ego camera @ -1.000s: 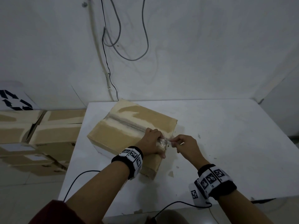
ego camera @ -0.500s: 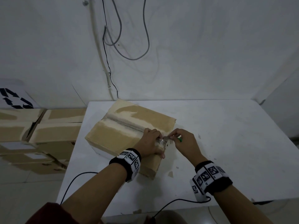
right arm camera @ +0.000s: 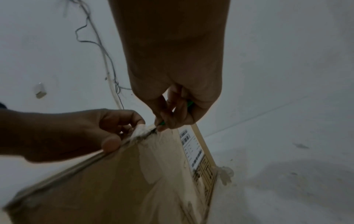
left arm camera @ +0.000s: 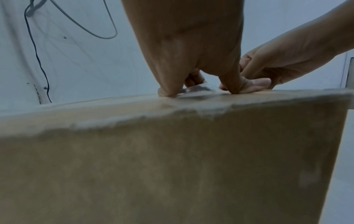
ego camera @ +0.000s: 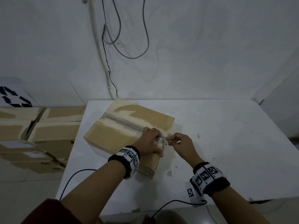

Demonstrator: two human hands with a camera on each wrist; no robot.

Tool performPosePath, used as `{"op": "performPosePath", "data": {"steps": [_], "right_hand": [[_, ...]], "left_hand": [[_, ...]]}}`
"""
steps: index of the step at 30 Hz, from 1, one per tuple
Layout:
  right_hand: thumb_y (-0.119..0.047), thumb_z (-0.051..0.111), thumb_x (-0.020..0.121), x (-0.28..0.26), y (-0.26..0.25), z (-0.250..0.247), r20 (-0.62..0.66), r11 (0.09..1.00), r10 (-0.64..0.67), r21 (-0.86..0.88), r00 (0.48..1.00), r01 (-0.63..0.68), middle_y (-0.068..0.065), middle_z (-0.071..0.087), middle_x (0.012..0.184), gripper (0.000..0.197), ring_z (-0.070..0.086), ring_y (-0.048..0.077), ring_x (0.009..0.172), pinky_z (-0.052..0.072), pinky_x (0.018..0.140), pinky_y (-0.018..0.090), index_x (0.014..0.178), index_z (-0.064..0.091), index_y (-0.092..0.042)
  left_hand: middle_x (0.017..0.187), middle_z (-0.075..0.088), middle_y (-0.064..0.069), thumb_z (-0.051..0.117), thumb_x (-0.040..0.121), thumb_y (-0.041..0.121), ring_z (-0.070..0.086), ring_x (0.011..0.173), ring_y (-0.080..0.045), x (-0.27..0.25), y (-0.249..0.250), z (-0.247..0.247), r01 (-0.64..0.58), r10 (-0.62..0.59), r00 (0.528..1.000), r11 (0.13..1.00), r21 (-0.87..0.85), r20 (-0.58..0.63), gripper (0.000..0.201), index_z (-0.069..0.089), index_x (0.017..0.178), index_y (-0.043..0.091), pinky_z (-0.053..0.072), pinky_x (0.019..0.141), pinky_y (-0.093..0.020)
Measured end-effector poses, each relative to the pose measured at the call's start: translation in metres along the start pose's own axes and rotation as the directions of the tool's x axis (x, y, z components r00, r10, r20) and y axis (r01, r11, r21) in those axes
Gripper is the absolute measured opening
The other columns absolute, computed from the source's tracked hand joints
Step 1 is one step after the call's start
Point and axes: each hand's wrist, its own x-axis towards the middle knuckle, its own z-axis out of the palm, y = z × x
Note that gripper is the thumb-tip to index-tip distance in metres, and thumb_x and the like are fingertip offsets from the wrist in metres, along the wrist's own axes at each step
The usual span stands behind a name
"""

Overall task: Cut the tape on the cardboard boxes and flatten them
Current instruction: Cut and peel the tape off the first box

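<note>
At centre frame the right hand (ego camera: 181,143) grips a small green-handled cutter (right arm camera: 188,106), its tip at the box edge. Just left, the left hand (ego camera: 149,143) pinches a crumpled strip of clear tape (ego camera: 160,140) on the cardboard box (ego camera: 116,135), which sits on the white table (ego camera: 226,143). More cardboard boxes (ego camera: 48,126) are stacked at left.

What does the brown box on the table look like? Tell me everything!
The cardboard box is brown, scuffed pale along its taped top seam, and sits closed and askew on the white table. A printed label shows on one side. The left hand presses its near corner; the right hand works loose clear tape there.
</note>
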Motion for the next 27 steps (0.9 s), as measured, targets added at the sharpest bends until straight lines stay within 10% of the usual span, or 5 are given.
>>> {"op": "performPosePath", "data": {"steps": [18, 22, 27], "right_hand": [[-0.008, 0.066, 0.09, -0.03, 0.01, 0.016, -0.006, 0.995, 0.048, 0.088, 0.999, -0.047, -0.007, 0.07, 0.081, 0.009, 0.061, -0.002, 0.068, 0.044, 0.062, 0.013, 0.083, 0.068, -0.014], [-0.014, 0.064, 0.093, -0.031, 0.023, -0.003, -0.105, 0.974, 0.124, 0.204, 0.987, -0.101, 0.001, 0.068, 0.086, 0.006, 0.055, 0.006, 0.064, 0.038, 0.055, 0.015, 0.087, 0.065, -0.015], [-0.028, 0.061, 0.097, -0.035, 0.023, -0.009, -0.078, 0.955, 0.12, 0.281, 0.99, -0.094, 0.005, 0.07, 0.093, 0.012, 0.063, 0.014, 0.062, 0.044, 0.051, 0.021, 0.097, 0.058, -0.016]], "left_hand": [[0.101, 0.045, 0.003, 0.093, 0.051, 0.032, 0.037, 0.098, -0.015, -0.002, 0.017, -0.017, 0.093, -0.092, 0.993, 0.996, -0.005, 0.075, 0.071, 0.051, 0.105, 0.014, 0.037, 0.076, -0.027], [0.089, 0.041, 0.005, 0.076, 0.068, 0.06, 0.034, 0.088, -0.014, -0.009, 0.015, -0.01, 0.053, -0.066, 0.993, 0.989, 0.136, 0.095, 0.051, 0.045, 0.08, 0.021, 0.031, 0.073, -0.027], [0.077, 0.049, -0.002, 0.065, 0.083, 0.032, 0.04, 0.079, -0.017, -0.027, 0.009, -0.006, -0.017, 0.013, 0.999, 0.991, 0.13, 0.03, 0.025, 0.046, 0.081, 0.016, 0.037, 0.094, -0.037]]}}
